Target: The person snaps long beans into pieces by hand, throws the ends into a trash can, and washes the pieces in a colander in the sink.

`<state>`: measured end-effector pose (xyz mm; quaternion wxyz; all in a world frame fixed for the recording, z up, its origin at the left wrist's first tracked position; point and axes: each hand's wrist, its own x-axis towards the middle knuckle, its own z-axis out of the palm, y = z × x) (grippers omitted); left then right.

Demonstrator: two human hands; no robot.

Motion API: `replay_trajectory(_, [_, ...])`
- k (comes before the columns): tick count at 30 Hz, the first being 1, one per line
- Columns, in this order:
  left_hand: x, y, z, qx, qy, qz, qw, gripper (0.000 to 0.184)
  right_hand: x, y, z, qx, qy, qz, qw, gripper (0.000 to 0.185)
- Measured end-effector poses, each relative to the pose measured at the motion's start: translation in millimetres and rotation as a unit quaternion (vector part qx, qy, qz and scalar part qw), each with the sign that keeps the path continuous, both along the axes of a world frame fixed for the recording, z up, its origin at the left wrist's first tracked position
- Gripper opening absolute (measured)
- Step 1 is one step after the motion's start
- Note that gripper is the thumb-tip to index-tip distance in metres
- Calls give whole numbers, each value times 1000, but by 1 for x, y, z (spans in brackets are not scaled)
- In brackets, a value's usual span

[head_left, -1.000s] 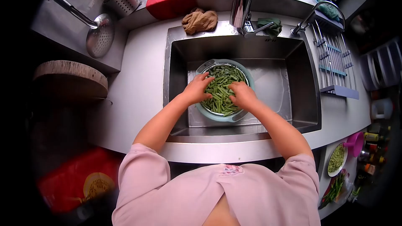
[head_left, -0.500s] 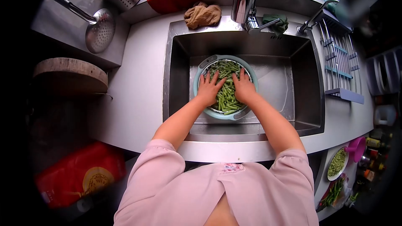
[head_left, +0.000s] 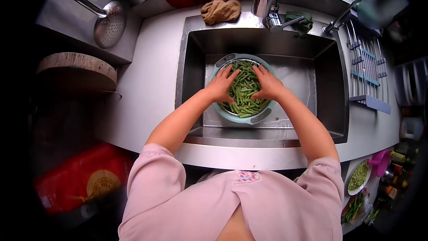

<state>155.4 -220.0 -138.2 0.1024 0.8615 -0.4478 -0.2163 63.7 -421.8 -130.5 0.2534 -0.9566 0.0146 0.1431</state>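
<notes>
A light blue round basin point(head_left: 235, 118) stands in the steel sink, full of cut green beans point(head_left: 244, 90). My left hand point(head_left: 220, 85) lies over the left side of the beans, fingers spread and thumb pointing down and inward. On the opposite side my right hand point(head_left: 269, 85) rests with its fingers apart, fingertips touching the beans. Both palms face inward, and neither hand is closed on anything. Beans show between the two hands; those under the palms are hidden.
The sink point(head_left: 294, 85) has dark side walls. A chrome faucet point(head_left: 274, 20) rises behind it, near a brown cloth point(head_left: 220, 10). A dish rack point(head_left: 366, 64) stands at right, a wooden chopping board point(head_left: 78, 69) at left. A bowl of chopped green pieces point(head_left: 358, 176) sits lower right.
My hands have moved apart towards the basin's sides, exposing more beans between them. The basin has turned, its grey handle patches shifting round the rim. The view has shifted slightly.
</notes>
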Motion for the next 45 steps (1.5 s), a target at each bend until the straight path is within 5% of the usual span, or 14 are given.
replay_trajectory(4, [-1,-9,-14,-13,-10,4,1000,122,10,9,-19,-38,42,16,998,120])
replay_trajectory(9, [-7,-21,-36,38,-11,21,999,123,11,23,-42,-60,57,16,996,117])
replay_trajectory(10, [-9,-21,-43,19,-35,19,999,104,12,25,-51,-75,55,7,996,113])
replay_trajectory(11, [-10,-23,-48,19,-34,19,999,104,13,27,-59,-90,51,-3,995,110])
replay_trajectory(12, [-12,-28,-47,41,-55,21,997,92,10,33,-55,-88,20,-27,996,84])
replay_trajectory(14, [-17,-31,-43,60,-63,28,996,68,16,40,-63,-75,36,-42,996,71])
replay_trajectory(16, [-15,-31,-47,39,-42,36,998,65,15,48,-60,-43,32,-78,996,43])
replay_trajectory(20, [-8,-16,-41,-55,-10,-7,998,59,6,39,-37,57,22,-33,998,48])
replay_trajectory(25, [-3,2,8,-19,22,-44,999,65,3,21,0,61,0,33,998,60])
replay_trajectory(28, [-2,9,14,25,-44,-24,998,99,20,15,1,-10,-76,34,996,68])
replay_trajectory(32, [-8,8,-7,45,-17,26,998,116,45,19,-29,-46,-75,18,996,71])
replay_trajectory(35, [-10,2,-19,48,-6,59,997,117,40,29,-35,-103,-63,43,992,67])
replay_trajectory(45, [-19,-3,-37,21,12,51,998,92,8,37,-21,-20,-56,99,993,41])
